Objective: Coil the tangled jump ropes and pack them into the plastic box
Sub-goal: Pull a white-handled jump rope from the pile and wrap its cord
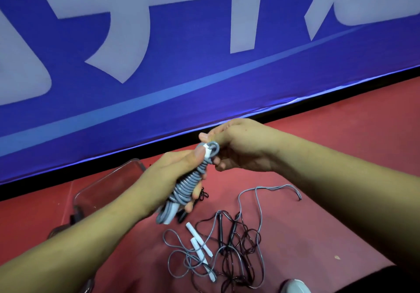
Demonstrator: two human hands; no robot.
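Note:
My left hand (175, 172) grips a grey jump rope bundle (188, 185), its cord wound tightly round white handles, held above the red floor. My right hand (236, 147) pinches the cord loop at the bundle's top end. Below on the floor lies a tangle of ropes: a loose grey rope (256, 204) with two white handles (200, 242) and a black rope (236, 247) with black handles. The clear plastic box (106, 186) sits on the floor at the left, partly hidden behind my left forearm.
A blue banner (181, 54) with large white characters stands along the far side of the red floor (341, 133). A dark trouser leg and a white shoe toe (295, 287) show at the bottom right. A small black item lies beside the bundle.

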